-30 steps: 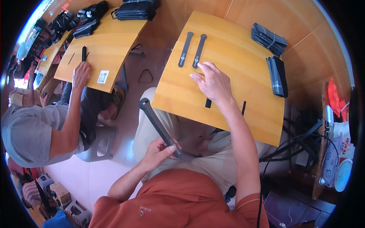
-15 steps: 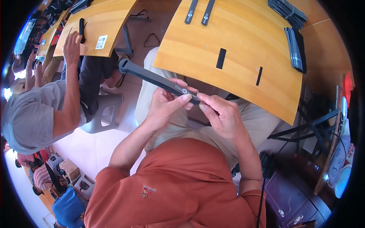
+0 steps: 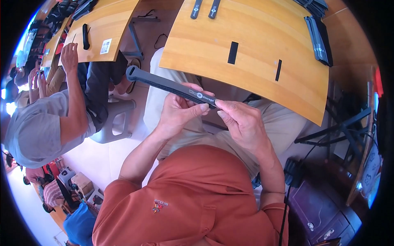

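Note:
A stack of dark grey hook-and-loop straps (image 3: pixel 160 83) is held above my lap, slanting from upper left to lower right. Its far left end is rounded with a slot through it. My left hand (image 3: pixel 174 115) is closed round the stack near its right end, thumb along the lower edge and fingers behind. The right end is pinched between the thumb and fingers of my right hand (image 3: pixel 242 119), which partly hide it. Pale print shows on the top strap between both hands.
On the wooden table (image 3: pixel 266 28) lie two grey straps (image 3: pixel 196 9), a black strip (image 3: pixel 233 52), a narrower black strip (image 3: pixel 278 70) and strap bundles (image 3: pixel 318 43). A co-worker in grey (image 3: pixel 39 125) sits at left by another table (image 3: pixel 111 20). A cable (image 3: pixel 283 221) hangs at my right.
My left thumb has slipped lower, baring more of the printed strap. The whole view has shifted slightly. At left, the co-worker's hand has moved away from a black strap on their table.

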Motion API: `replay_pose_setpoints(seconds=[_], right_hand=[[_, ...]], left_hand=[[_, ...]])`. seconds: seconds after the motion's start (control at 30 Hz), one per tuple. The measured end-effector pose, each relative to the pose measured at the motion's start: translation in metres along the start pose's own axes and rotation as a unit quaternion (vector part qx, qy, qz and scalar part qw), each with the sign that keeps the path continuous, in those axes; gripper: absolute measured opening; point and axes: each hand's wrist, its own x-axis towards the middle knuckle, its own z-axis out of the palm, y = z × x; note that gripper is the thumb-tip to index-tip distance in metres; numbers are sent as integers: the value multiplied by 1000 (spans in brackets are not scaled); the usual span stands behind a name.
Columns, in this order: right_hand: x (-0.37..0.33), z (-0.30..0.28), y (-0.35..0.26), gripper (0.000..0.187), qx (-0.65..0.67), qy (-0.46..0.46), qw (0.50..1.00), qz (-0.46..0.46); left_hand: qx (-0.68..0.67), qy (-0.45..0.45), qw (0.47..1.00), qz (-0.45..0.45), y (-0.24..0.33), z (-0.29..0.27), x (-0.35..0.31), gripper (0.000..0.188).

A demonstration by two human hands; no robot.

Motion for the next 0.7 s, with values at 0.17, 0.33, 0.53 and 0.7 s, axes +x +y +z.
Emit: replay_pose_setpoints(seconds=[0.17,0.33,0.53,0.7], right_hand=[[-4,-3,0,30,-32,2,999,-17],[-4,-5,-1,32,-81,1,996,-24],[-7,0,0,29,-93,13,995,-19],[-7,4,-2,26,-99,25,995,-12]], left_hand=[[11,6,1000,-7,-1,5,0,39],[24,12,1000,-12,-1,5,0,39],[35,20,999,-8,-5,3,-1,40],[26,15,1000,4,-7,1,-1,39]])
